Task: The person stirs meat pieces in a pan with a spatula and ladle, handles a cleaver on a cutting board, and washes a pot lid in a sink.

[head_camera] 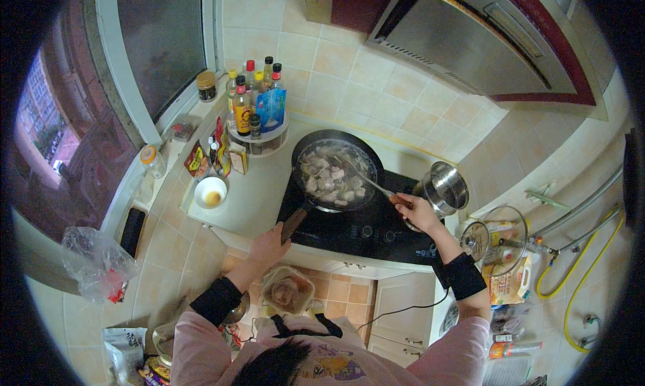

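A dark wok [376, 149] rests on the left part of the black glass cooktop [347, 232]. Pale chunks of meat [327, 179] lie in cloudy liquid inside it, along with thin greenish strips. My left hand [268, 246] is closed around the wok's wooden handle [295, 223]. In my right hand [419, 212] is the wooden grip of a metal spatula or ladle [378, 187]; its far end dips among the meat and is hidden. To the right of that hand, a stainless steel pot [443, 189] stands on the cooktop.
A white bowl [210, 192] with yellowish contents sits left of the wok. Behind it, a round rack [259, 139] carries several sauce bottles [242, 111]. Overhead is a range hood [473, 43]. A glass lid [501, 240] is at the right, and a plastic tub [287, 289] is below the counter.
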Action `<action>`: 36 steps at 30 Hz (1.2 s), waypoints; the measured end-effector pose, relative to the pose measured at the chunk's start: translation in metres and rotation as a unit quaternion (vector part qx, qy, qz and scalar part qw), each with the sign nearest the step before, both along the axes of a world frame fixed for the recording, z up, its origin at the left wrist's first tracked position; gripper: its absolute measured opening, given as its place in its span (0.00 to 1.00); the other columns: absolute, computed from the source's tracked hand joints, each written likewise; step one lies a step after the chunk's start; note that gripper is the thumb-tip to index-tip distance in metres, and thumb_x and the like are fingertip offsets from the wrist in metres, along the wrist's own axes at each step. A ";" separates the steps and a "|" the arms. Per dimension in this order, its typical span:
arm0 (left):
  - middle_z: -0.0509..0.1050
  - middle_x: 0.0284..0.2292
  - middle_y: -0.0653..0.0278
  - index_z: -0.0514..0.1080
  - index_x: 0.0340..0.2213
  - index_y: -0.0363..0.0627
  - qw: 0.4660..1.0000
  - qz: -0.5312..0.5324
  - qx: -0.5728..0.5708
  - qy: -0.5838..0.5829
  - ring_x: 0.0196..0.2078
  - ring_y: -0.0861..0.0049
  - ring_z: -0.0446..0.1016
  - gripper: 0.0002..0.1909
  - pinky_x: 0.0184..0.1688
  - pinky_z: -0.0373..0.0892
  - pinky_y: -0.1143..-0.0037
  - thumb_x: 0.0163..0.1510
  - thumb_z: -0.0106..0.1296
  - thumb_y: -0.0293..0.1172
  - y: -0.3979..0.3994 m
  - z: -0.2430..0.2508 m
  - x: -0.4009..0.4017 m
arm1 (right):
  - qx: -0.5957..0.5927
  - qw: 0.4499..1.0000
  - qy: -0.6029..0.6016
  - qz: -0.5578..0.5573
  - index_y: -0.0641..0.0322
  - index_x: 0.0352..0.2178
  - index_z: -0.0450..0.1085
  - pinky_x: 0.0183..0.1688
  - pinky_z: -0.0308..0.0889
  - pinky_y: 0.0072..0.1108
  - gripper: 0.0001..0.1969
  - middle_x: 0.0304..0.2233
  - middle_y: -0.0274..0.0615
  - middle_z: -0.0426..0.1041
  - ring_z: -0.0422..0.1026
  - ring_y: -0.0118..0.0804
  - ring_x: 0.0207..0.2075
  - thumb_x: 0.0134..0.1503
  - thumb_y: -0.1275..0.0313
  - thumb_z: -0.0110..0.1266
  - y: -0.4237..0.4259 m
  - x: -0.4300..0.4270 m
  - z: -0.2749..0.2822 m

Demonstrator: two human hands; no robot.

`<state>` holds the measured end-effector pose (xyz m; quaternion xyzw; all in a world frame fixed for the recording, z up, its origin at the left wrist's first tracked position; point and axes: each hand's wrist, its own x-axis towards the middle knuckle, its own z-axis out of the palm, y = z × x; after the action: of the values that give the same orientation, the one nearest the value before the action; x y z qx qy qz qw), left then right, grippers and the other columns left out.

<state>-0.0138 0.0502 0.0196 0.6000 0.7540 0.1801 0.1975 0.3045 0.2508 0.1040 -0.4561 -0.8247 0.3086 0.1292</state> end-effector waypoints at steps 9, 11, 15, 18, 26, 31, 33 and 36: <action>0.70 0.25 0.47 0.57 0.42 0.39 1.000 0.007 0.020 0.016 0.27 0.54 0.70 0.24 0.30 0.66 0.62 0.45 0.44 0.41 -0.001 -0.013 -0.003 | 0.291 0.939 -0.161 0.085 0.50 0.43 0.62 0.29 0.66 0.29 0.21 0.27 0.47 0.69 0.69 0.46 0.26 0.43 0.72 0.49 -0.015 -0.033 0.021; 0.70 0.25 0.48 0.57 0.42 0.40 0.999 0.005 0.037 0.027 0.28 0.54 0.70 0.25 0.30 0.66 0.62 0.45 0.44 0.41 0.000 -0.020 -0.005 | 0.315 0.924 -0.198 0.086 0.47 0.43 0.62 0.27 0.67 0.29 0.22 0.26 0.46 0.68 0.69 0.45 0.24 0.43 0.74 0.48 -0.017 -0.048 0.020; 0.70 0.26 0.48 0.57 0.43 0.40 0.999 0.004 0.048 0.017 0.28 0.55 0.70 0.26 0.31 0.66 0.63 0.45 0.44 0.42 0.000 -0.017 -0.004 | 0.390 0.890 -0.219 0.087 0.42 0.42 0.63 0.24 0.67 0.26 0.23 0.25 0.42 0.67 0.69 0.42 0.23 0.42 0.77 0.45 -0.013 -0.063 0.012; 0.70 0.26 0.49 0.57 0.43 0.40 0.999 0.004 0.043 0.021 0.29 0.55 0.70 0.26 0.31 0.66 0.63 0.45 0.45 0.42 0.001 -0.021 -0.005 | 0.377 0.901 -0.181 0.117 0.41 0.41 0.64 0.24 0.67 0.26 0.22 0.27 0.41 0.67 0.70 0.41 0.23 0.42 0.77 0.45 -0.014 -0.064 0.012; 0.70 0.25 0.48 0.57 0.43 0.38 0.998 -0.003 0.054 0.021 0.28 0.55 0.70 0.25 0.31 0.66 0.63 0.45 0.45 0.40 0.001 -0.023 -0.006 | 0.332 0.915 -0.209 0.098 0.40 0.40 0.65 0.26 0.67 0.27 0.21 0.30 0.38 0.69 0.71 0.40 0.26 0.43 0.77 0.44 -0.035 -0.046 0.030; 0.70 0.25 0.48 0.57 0.42 0.37 0.998 0.001 0.051 0.021 0.28 0.55 0.70 0.26 0.31 0.66 0.63 0.45 0.45 0.40 0.001 -0.021 -0.004 | 0.312 0.925 -0.206 0.071 0.43 0.40 0.65 0.28 0.67 0.27 0.21 0.30 0.38 0.69 0.70 0.41 0.27 0.41 0.76 0.49 -0.033 -0.025 0.014; 0.70 0.25 0.48 0.57 0.42 0.37 0.999 0.003 0.050 0.019 0.28 0.55 0.70 0.26 0.31 0.66 0.63 0.45 0.45 0.40 0.001 -0.019 -0.004 | 0.307 0.927 -0.206 0.061 0.41 0.39 0.66 0.28 0.67 0.27 0.21 0.29 0.39 0.69 0.70 0.41 0.28 0.41 0.76 0.48 -0.032 -0.022 0.009; 0.70 0.26 0.47 0.57 0.43 0.37 0.999 0.001 0.033 0.020 0.28 0.55 0.70 0.26 0.31 0.66 0.63 0.45 0.45 0.40 0.002 -0.015 -0.004 | 0.302 0.938 -0.163 0.054 0.42 0.38 0.67 0.29 0.67 0.28 0.20 0.29 0.40 0.69 0.70 0.42 0.28 0.41 0.75 0.51 -0.029 -0.017 0.007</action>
<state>-0.0177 0.0523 0.0046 0.6091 0.7521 0.1927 0.1621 0.2871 0.2215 0.1111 -0.3940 -0.9124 -0.0273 0.1080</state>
